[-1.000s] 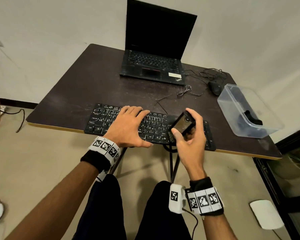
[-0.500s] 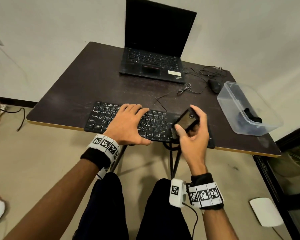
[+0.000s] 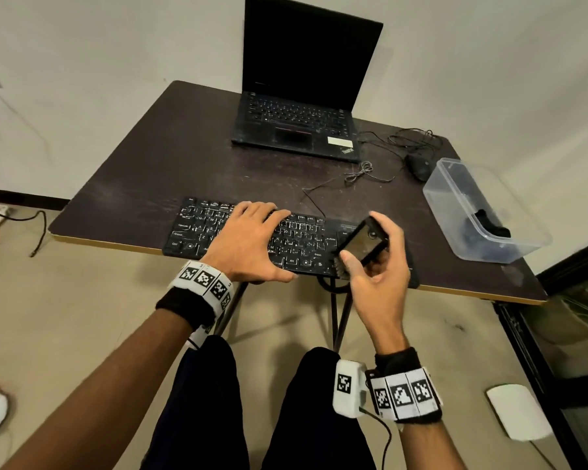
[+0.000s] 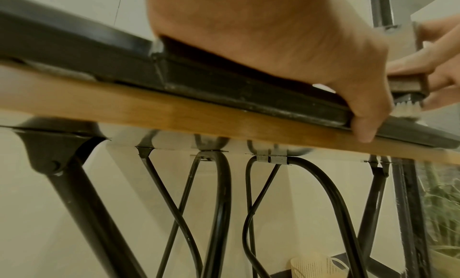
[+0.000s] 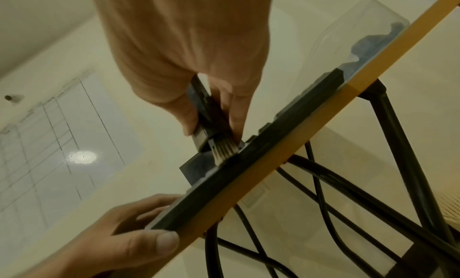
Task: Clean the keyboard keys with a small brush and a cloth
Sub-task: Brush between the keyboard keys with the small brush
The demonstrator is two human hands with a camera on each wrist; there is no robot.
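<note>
1. Two hands at work on the keyboard (image 3: 238, 232), which lies along the near edge of the table (image 3: 143, 184), its long axis running left to right across the person

2. Left hand (image 3: 248, 242): fingers nearly straight and slightly spread, flat on the middle keys, with the thumb (image 4: 363, 124) hooked over the front edge of the keyboard and table. Reads as a brace; nothing is gripped

3. Right hand (image 3: 377, 262): thumb on one side and fingers (image 5: 236, 113) on the other pinch the small brush (image 3: 362, 242) by its flat dark body. Bristles (image 5: 224, 150) point down from the fingertips and touch the keyboard at its front edge, right of the braced hand

4. Key relation: unbrushed keys extend away from the bristles along the long axis, leftward toward the left thumb and rightward under the right palm. Judgement: strokes should follow the key rows; the right hand is the nearer and only one with the tool

5. Cloth: a dark bundle (image 3: 489, 225) in the clear plastic box (image 3: 455, 212), well to the right of the right-hand fingers; cannot confirm it is the cloth. Judgement: brushing stage, wiping not begun
</note>
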